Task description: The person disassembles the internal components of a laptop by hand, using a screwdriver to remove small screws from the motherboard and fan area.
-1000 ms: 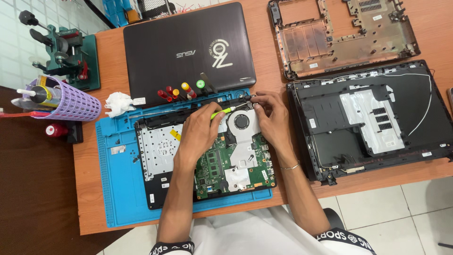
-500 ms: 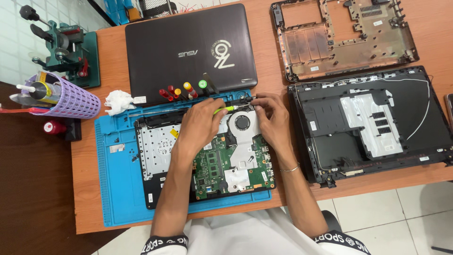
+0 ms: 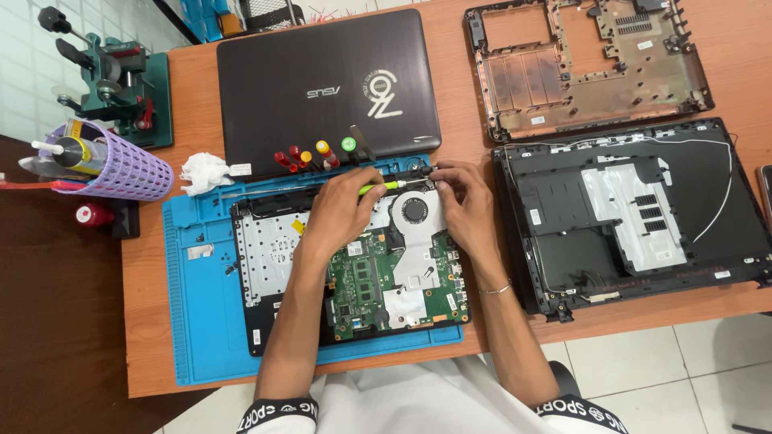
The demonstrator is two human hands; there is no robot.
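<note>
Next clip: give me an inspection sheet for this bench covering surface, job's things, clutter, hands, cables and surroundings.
Surface: wooden table with a blue work mat on it.
Job's things: opened laptop on the mat, green circuit board and round fan exposed; green-handled screwdriver at its top edge.
Clutter: closed dark laptop, two stripped laptop shells, row of coloured screwdrivers, crumpled tissue, purple basket, green vise.
Hands: left hand holds the screwdriver; right hand pinches at the laptop's top edge.
Cables: thin white wire across the right-hand shell.
Surroundings: tiled floor.
</note>
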